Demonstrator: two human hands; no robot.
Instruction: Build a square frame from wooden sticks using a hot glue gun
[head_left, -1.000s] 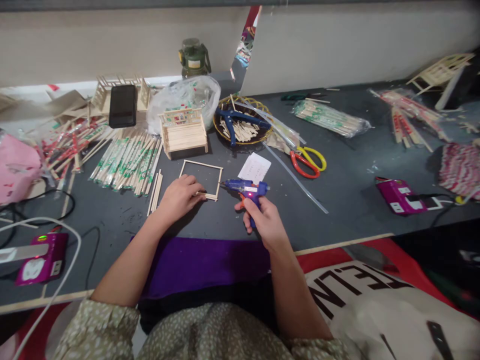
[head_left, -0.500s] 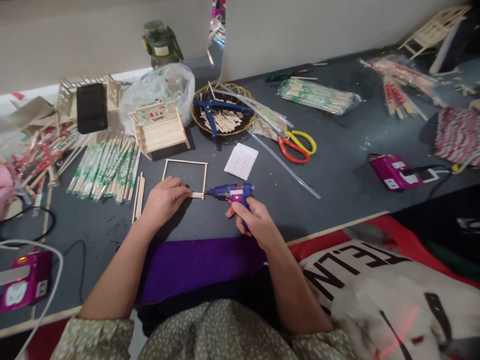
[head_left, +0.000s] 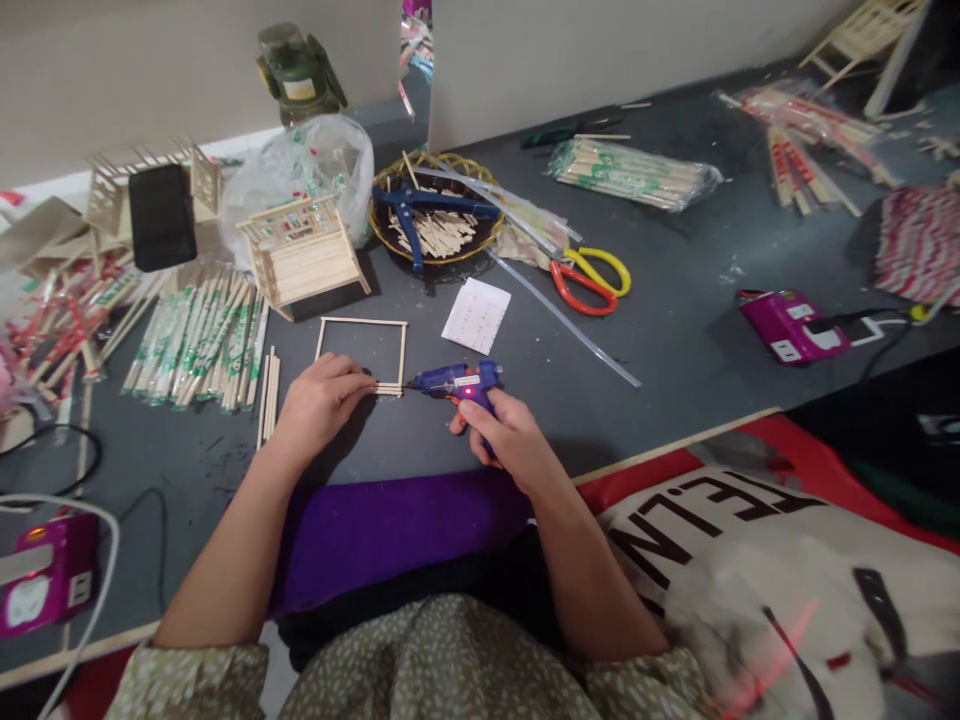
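A square frame of thin wooden sticks (head_left: 403, 352) lies flat on the grey table. My left hand (head_left: 319, 405) pinches its near side, where sticks lie side by side; the fingers cover the near left corner. In my right hand (head_left: 504, 432) is a blue glue gun (head_left: 454, 379) with an orange trigger and a small lit red light. Its nozzle points left and meets, or nearly meets, the frame's near right corner. Several loose sticks (head_left: 268, 398) lie just left of my left hand. A folded white paper (head_left: 477, 316) rests beyond the glue gun.
Behind the frame stand a small wooden stick model (head_left: 307, 262) and a basket of cut sticks (head_left: 390, 252) with blue cutters (head_left: 409, 225) on top. Scissors (head_left: 583, 290) and a clear glue stick (head_left: 592, 340) lie to the right. Wrapped chopsticks (head_left: 195, 340) lie left.
The view has shifted slightly, so the table items appear a little further left and higher. Both hands keep their hold, and the nozzle stays at the frame's near right corner.
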